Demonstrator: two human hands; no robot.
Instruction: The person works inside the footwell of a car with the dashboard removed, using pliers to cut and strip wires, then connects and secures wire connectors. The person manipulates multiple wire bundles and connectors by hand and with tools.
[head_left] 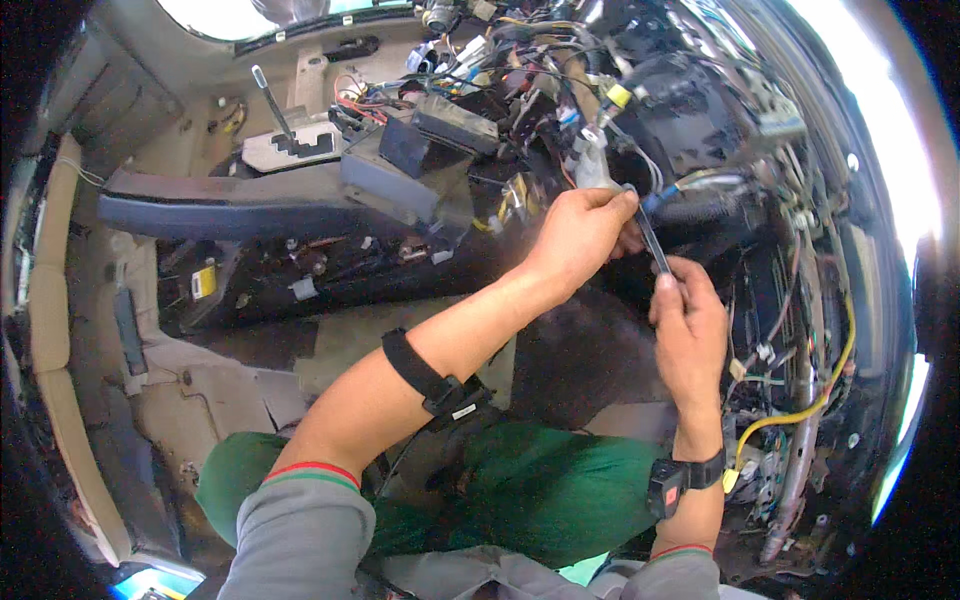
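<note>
A slim metal wrench (654, 240) slants between my two hands, below the steering column (592, 165). My left hand (575, 238) is closed at its upper end, thumb and fingers pinched together there; some of the fingertips are hidden. Lower down, my right hand (692, 320) grips the other end between thumb and fingers. What the upper end of the wrench rests on, if anything, is covered by my left hand. Beside it runs a wire bundle with a blue connector (655, 200). A yellow connector (618, 96) sits farther up the column.
Loose wiring (510, 60) fills the stripped dashboard area. A centre console (230, 200) and a gear lever (272, 105) stand to the left. Along the right door sill runs a yellow cable (800, 412) among other wires. My green-clad legs (560, 490) are below my forearms.
</note>
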